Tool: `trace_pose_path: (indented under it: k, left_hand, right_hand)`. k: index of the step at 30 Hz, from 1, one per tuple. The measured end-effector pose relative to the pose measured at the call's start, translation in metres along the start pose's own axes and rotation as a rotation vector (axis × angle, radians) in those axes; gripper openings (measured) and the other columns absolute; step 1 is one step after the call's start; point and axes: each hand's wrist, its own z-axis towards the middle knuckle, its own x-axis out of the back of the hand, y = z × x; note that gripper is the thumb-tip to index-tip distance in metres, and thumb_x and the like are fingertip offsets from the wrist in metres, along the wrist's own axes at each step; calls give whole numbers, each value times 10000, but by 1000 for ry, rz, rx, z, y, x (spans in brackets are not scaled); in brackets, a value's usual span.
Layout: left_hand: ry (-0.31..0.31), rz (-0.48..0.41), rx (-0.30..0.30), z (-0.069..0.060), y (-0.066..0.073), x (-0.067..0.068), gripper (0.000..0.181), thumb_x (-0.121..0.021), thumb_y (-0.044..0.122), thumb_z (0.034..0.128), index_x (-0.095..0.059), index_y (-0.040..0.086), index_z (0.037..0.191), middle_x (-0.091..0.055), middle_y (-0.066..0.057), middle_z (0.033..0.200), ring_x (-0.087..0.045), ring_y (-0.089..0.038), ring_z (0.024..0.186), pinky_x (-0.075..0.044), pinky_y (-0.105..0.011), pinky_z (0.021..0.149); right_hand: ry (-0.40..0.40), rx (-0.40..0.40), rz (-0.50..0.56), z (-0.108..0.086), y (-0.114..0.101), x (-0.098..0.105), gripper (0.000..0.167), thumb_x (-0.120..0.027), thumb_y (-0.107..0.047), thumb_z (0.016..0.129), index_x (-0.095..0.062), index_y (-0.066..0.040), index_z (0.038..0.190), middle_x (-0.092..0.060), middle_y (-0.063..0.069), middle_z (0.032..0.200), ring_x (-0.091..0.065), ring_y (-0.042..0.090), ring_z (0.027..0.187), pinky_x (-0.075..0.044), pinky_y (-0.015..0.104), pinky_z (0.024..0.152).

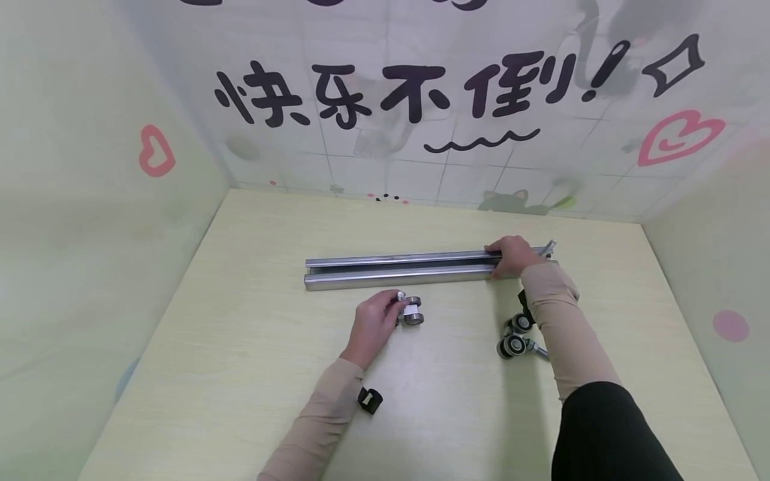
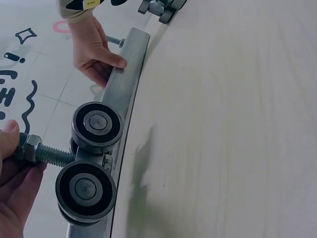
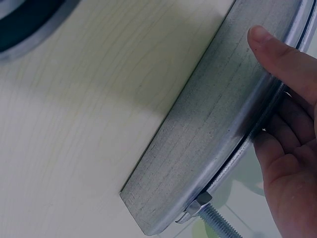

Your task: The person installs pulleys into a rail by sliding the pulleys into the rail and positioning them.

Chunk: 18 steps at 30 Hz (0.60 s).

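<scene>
My left hand (image 1: 373, 324) pinches the threaded bolt (image 2: 55, 155) of a roller trolley (image 1: 413, 310) between thumb and fingers. Its black-faced wheels show large in the left wrist view, just in front of the rail. A long metal track rail (image 1: 373, 279) lies crosswise on the table, slot facing up. Near the rail's right end, my right hand (image 1: 514, 257) grips it, thumb (image 3: 277, 54) on the near wall and fingers on the far side. A bolt with a nut (image 3: 215, 218) sticks out of the slot at that end; what it joins inside is hidden.
A second roller trolley (image 1: 513, 344) lies on the pale wood table (image 1: 252, 374), beside the right forearm, which partly covers it. Printed cloth walls (image 1: 385, 133) with black lettering enclose the back and both sides.
</scene>
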Motion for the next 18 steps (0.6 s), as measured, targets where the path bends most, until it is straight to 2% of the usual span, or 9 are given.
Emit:
trace_pose_path:
  k: [8, 18]
  left_hand:
    - [56, 37, 5, -2, -8, 20, 112, -675, 12, 785, -628, -54, 863, -656, -148, 801, -659, -225, 738, -546, -230, 655]
    - [144, 106, 71, -6, -24, 53, 131, -673, -12, 777, -619, -85, 872, -658, -198, 818, -656, -283, 744, -553, -301, 670]
  right_hand:
    - [0, 5, -11, 1, 0, 0, 632, -789, -64, 635, -544, 23, 1211, -498, 253, 1254, -416, 425, 1181, -350, 492, 997]
    - [1, 13, -9, 1, 2, -1, 631, -790, -70, 638, -544, 25, 1211, -495, 255, 1256, -420, 428, 1172, -352, 497, 992]
